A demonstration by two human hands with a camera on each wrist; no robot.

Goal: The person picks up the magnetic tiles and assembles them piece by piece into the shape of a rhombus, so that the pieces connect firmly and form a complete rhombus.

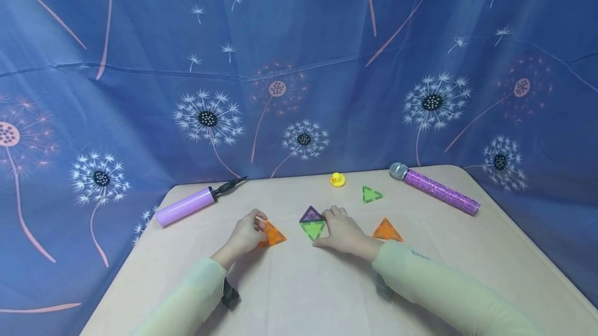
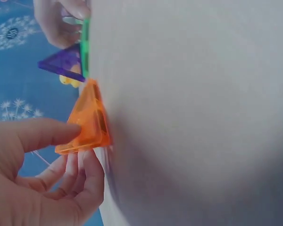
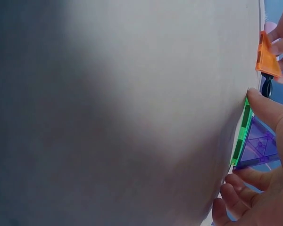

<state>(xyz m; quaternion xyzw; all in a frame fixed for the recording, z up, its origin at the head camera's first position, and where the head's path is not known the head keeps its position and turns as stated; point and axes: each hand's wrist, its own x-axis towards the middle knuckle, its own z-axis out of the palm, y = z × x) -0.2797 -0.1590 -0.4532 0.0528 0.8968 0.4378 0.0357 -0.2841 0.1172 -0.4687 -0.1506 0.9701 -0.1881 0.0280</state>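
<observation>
My left hand [image 1: 246,234] pinches an orange triangular magnetic tile piece [image 2: 88,120] between thumb and fingers, its point facing the middle of the table. Just to the right, a green triangular magnetic tile [image 1: 313,229] lies with a purple triangular tile [image 1: 311,215] tilted up along its far edge. My right hand [image 1: 344,232] grips this pair from the right. In the right wrist view, the thumb is at one corner of the green tile [image 3: 243,131] and the index finger is by the other, near the foot of the purple tile [image 3: 258,147].
Another orange triangle [image 1: 387,230] lies beside the right forearm, and a loose green triangle [image 1: 372,195] farther back. Along the far side are a purple hand pump [image 1: 187,207], a yellow rubber duck [image 1: 337,179] and a glittery purple microphone [image 1: 441,191]. A blue dandelion-print cloth [image 1: 327,76] hangs behind.
</observation>
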